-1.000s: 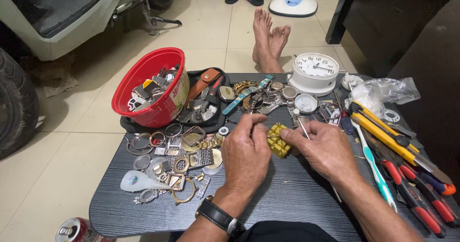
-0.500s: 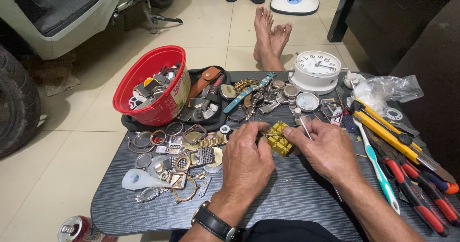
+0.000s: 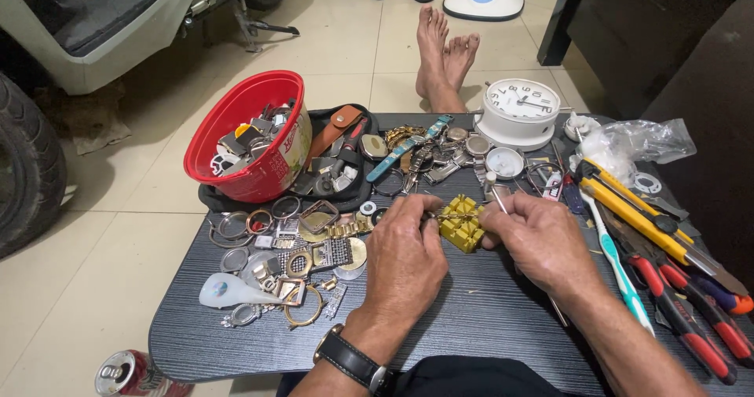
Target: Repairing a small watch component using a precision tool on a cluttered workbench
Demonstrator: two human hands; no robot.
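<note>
Since a sec ago your hands barely shifted; both stay closed in on the yellow block (image 3: 462, 222) mid-table, w/ the view a touch nearer.

Near edge: your left hand (image 3: 404, 254), watch strap on the wrist, has fingers curled together, tips pinching sth small against the block's left side, prob. to steady it. Can't tell what the pinched bit is. Your right hand (image 3: 537, 238) has fingers bunched on a thin metal tool (image 3: 496, 198), pressing in from the block's right, so the two hands brace the block between them.

Left side of the table (image 3: 487, 318): loose pile of watch cases and rings (image 3: 290, 256), spread flat, prob. so you can pick from them. Right edge: toothbrush (image 3: 620, 263), yellow cutter (image 3: 636, 216), red-handled pliers (image 3: 691, 318), laid handles toward you.

Far edge: red bowl (image 3: 243, 142) of parts at the far-left corner, white clock (image 3: 518, 113) far right.
</note>
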